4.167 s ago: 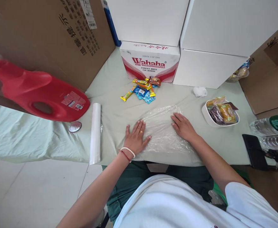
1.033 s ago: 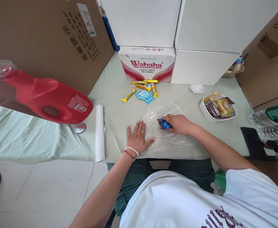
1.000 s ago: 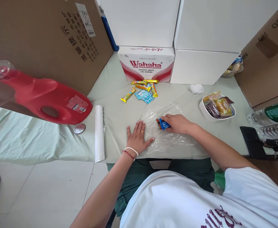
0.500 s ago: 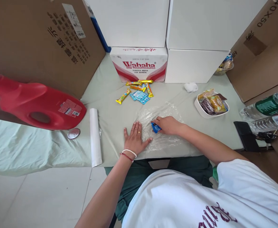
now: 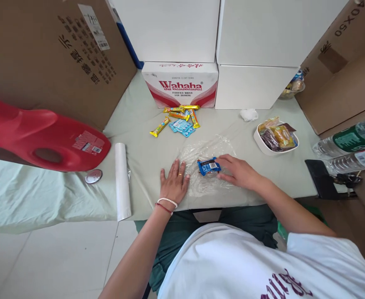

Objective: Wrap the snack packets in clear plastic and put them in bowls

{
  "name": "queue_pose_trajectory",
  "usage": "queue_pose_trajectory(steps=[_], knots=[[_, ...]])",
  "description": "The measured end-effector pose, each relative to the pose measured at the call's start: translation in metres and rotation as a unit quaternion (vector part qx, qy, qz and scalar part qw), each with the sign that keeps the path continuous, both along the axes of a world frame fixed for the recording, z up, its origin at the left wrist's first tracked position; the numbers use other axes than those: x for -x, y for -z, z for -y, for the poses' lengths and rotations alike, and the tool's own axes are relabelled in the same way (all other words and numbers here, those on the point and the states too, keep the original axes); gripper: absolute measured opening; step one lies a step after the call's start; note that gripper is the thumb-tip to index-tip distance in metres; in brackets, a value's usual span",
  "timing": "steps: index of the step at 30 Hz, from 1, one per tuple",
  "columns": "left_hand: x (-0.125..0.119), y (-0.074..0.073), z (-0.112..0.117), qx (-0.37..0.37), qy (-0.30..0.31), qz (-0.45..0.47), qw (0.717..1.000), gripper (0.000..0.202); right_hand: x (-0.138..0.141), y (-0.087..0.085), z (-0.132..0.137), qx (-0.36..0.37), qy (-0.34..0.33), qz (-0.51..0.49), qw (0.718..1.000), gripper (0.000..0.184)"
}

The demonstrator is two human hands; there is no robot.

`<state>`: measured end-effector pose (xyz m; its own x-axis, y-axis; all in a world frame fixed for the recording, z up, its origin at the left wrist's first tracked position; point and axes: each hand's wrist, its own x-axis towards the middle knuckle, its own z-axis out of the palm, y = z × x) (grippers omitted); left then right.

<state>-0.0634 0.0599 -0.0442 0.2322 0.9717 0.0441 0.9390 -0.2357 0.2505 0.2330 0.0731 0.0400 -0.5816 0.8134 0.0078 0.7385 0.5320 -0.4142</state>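
A sheet of clear plastic wrap [image 5: 210, 149] lies spread on the pale green cloth. A small blue snack packet [image 5: 209, 166] rests on the middle of the wrap. My left hand [image 5: 173, 182] lies flat on the wrap's left edge, fingers stretched out, with a ring and wrist bracelets. My right hand [image 5: 237, 171] rests on the wrap just right of the packet, its fingers extended and their tips at the packet's right end, holding nothing.
A roll of wrap [image 5: 122, 180] lies to the left, beside a red jug [image 5: 48, 137] and a round lid [image 5: 93, 176]. Several snack packets [image 5: 178, 120] lie before the Wahaha box [image 5: 181, 85]. A white bowl [image 5: 263, 147] of snacks, water bottles [image 5: 347, 141] and cardboard boxes stand around.
My right hand brought the blue packet onto the wrap, set it down and let go. The hand has drawn back slightly to the right. My left hand stayed flat on the wrap.
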Motion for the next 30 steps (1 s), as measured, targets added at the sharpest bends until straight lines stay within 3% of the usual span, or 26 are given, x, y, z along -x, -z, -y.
queue_pose_trajectory(steps=[4,7,9,11,14,16,19,21,24,27,30], knots=[[0.006,0.007,-0.003,-0.031,-0.025,0.046,0.998,0.059,-0.033,0.038,0.042,-0.022,-0.034,-0.064,0.997,0.057],[0.010,0.015,-0.008,-0.060,-0.057,0.081,0.993,0.058,-0.038,0.067,0.063,-0.043,0.003,-0.095,0.995,0.035],[0.012,0.018,-0.012,-0.080,-0.073,0.103,0.989,0.057,-0.035,0.072,0.066,-0.058,0.028,-0.129,0.990,0.026],[0.013,0.017,-0.013,-0.115,-0.086,0.121,0.982,0.058,-0.030,0.066,0.060,-0.065,0.033,-0.164,0.984,0.025],[0.015,0.009,-0.009,-0.172,-0.071,0.116,0.976,0.053,-0.026,0.040,0.035,-0.050,0.017,-0.186,0.981,0.026],[0.016,0.001,-0.004,-0.177,-0.015,0.091,0.980,0.048,-0.023,0.021,0.011,-0.023,0.009,-0.176,0.984,0.029],[0.018,-0.011,0.002,-0.125,0.085,0.050,0.987,0.057,-0.018,0.006,-0.028,0.030,0.003,-0.147,0.989,0.029],[0.020,-0.015,0.002,-0.085,0.111,0.027,0.990,0.062,-0.013,0.006,-0.050,0.061,0.004,-0.124,0.990,0.027],[0.023,-0.018,0.001,-0.062,0.063,0.016,0.996,0.072,-0.006,0.012,-0.073,0.103,0.021,-0.109,0.988,0.025],[0.027,-0.017,0.006,-0.087,-0.001,0.037,0.995,0.076,-0.001,0.020,-0.080,0.138,0.041,-0.114,0.983,0.027],[0.024,-0.014,0.023,-0.146,0.029,0.056,0.987,0.068,-0.001,0.022,-0.080,0.135,0.042,-0.123,0.982,0.027]])
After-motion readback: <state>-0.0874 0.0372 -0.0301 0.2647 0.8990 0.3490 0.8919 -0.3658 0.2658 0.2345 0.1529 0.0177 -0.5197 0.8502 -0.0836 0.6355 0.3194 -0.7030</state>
